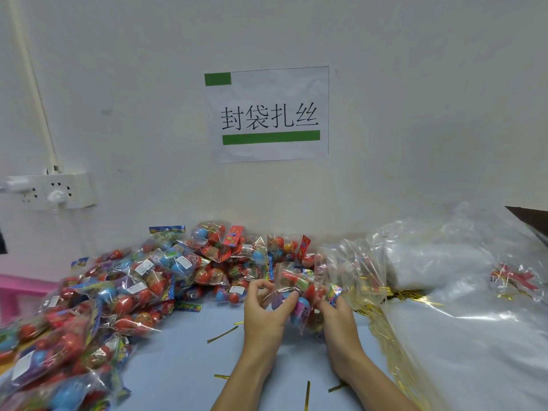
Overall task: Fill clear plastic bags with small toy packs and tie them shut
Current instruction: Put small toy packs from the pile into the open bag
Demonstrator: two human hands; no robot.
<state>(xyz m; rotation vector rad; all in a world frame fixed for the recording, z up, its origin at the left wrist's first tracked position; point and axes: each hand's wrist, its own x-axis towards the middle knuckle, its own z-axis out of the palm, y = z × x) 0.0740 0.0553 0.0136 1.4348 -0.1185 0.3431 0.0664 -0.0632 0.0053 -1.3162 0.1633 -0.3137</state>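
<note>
Two bare forearms reach up from the bottom edge onto a pale blue table (184,351), and both hands meet on one clear plastic bag (299,295) held just above the tabletop, near the middle. Her or his left hand (264,310) has its thumb and fingers curled, pinching the bag's left side; the right hand (335,312) wraps around the bag's right side, its fingers mostly hidden behind the plastic. Inside the bag I can make out red, blue and purple toy pieces, though how many packs it holds I cannot tell.

Gold twist ties lie loose on the table: I count five plainly, one (222,334) left of the left wrist, a short one just above it, one (221,376) near the left forearm, one upright (307,394) between the forearms and one under the right forearm. More sit in a tangled gold bundle (394,295) to the right, too many to count.

Left of the hands, a heap of small toy packs (124,286) sprawls from the wall down to the near-left corner, dozens at least. On the right lie stacks of empty clear bags (462,330). One printed paper sign (268,114) with two green bars hangs on the wall, and one white power strip (53,191) is fixed at the left, with at least two plugs in it.
</note>
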